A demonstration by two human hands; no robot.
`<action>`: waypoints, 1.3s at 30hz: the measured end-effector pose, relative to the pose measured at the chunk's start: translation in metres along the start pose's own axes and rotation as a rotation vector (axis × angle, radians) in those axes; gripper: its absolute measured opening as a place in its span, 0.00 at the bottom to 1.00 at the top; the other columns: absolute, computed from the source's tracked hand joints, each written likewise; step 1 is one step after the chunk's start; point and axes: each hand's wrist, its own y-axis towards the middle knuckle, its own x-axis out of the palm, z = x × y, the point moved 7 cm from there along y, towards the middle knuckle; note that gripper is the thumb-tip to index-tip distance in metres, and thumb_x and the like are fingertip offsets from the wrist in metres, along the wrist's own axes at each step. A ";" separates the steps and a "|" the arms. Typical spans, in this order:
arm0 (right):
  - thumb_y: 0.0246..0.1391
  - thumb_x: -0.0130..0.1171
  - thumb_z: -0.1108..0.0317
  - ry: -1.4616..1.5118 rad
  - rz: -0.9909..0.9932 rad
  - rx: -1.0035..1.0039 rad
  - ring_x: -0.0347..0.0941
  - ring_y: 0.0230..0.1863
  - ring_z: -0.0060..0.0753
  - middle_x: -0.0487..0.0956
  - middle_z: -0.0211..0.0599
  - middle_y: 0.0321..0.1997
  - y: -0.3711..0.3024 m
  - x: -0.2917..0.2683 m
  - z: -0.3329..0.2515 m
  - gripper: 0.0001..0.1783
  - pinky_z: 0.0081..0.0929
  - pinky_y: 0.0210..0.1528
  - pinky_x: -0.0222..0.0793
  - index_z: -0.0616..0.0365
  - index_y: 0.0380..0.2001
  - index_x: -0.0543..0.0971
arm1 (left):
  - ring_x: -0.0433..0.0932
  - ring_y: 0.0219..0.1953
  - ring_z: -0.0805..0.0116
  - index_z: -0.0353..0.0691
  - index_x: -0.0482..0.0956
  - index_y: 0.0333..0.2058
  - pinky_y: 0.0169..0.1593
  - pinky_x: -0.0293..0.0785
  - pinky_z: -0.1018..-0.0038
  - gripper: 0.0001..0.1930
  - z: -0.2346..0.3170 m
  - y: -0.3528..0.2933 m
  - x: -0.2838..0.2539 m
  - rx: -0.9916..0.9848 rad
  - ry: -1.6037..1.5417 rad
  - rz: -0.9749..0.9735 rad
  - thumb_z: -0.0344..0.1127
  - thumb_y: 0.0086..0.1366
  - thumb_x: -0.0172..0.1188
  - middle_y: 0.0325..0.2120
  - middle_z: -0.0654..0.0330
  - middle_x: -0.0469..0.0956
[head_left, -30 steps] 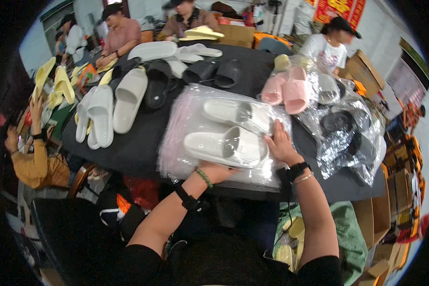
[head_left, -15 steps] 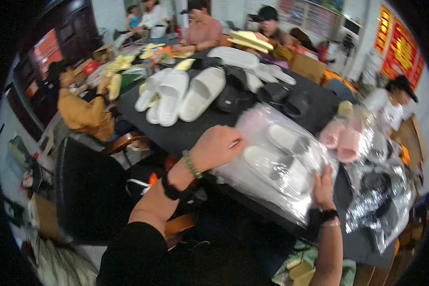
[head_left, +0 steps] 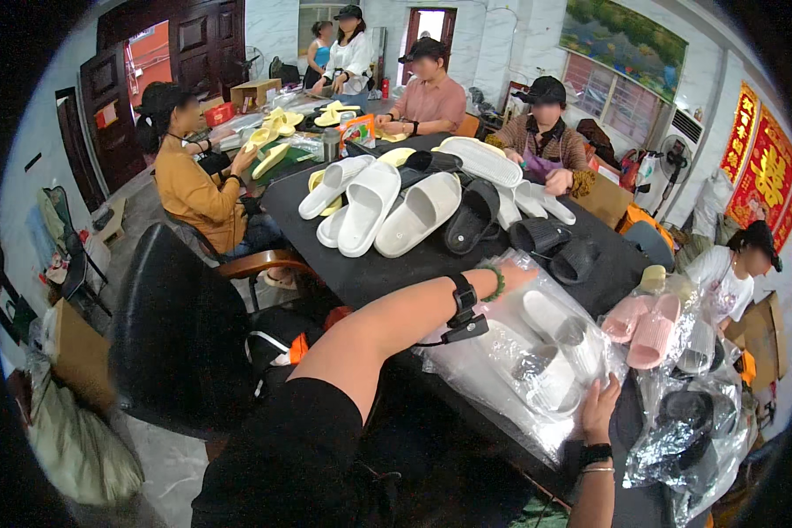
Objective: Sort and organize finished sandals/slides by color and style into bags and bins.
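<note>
A clear plastic bag lies on the near right part of the black table, with a pair of light grey slides inside. My left arm reaches across it, and my left hand is at the bag's far edge; its fingers are too foreshortened to make out. My right hand rests at the bag's right edge, fingers apart and touching the plastic. Just beyond stand loose white slides and black slides. To the right of the bag, pink slides lie in clear plastic.
The black table carries a heap of slides. Bagged black slides sit at its right end. A black chair stands to my left. Several people work around the table; one in an orange-brown top handles yellow slides.
My left hand has moved away from me and right, from the bag's near left side to its far edge. My right hand stays at the right edge. The view has tilted up.
</note>
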 end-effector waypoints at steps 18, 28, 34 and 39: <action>0.70 0.33 0.45 -0.189 -0.182 0.113 0.39 0.77 0.57 0.50 0.58 0.75 -0.003 0.004 -0.004 0.40 0.44 0.76 0.35 0.72 0.69 0.51 | 0.82 0.27 0.62 0.32 0.83 0.35 0.27 0.78 0.68 0.32 0.044 -0.001 -0.001 0.074 0.215 0.098 0.63 0.59 0.61 0.31 0.47 0.83; 0.70 0.35 0.45 -0.152 -0.194 0.126 0.37 0.77 0.57 0.48 0.58 0.76 -0.004 0.009 -0.011 0.41 0.45 0.76 0.34 0.72 0.70 0.49 | 0.84 0.31 0.59 0.35 0.77 0.39 0.32 0.78 0.74 0.11 0.053 -0.027 0.000 0.214 -0.603 -0.106 0.39 0.68 0.57 0.31 0.50 0.82; 0.69 0.37 0.45 -0.135 -0.175 0.183 0.37 0.78 0.55 0.48 0.57 0.76 -0.005 0.004 -0.014 0.42 0.46 0.75 0.35 0.71 0.71 0.48 | 0.82 0.46 0.46 0.28 0.65 0.61 0.48 0.81 0.68 0.27 0.032 -0.059 0.025 0.138 -0.971 -0.638 0.45 0.75 0.45 0.41 0.40 0.81; 0.67 0.36 0.41 -0.165 -0.173 0.147 0.37 0.78 0.54 0.47 0.56 0.76 0.000 0.011 -0.019 0.45 0.46 0.75 0.37 0.70 0.71 0.46 | 0.81 0.42 0.59 0.40 0.76 0.58 0.47 0.79 0.70 0.21 0.008 -0.057 0.014 0.514 -0.061 -0.306 0.36 0.66 0.59 0.49 0.50 0.78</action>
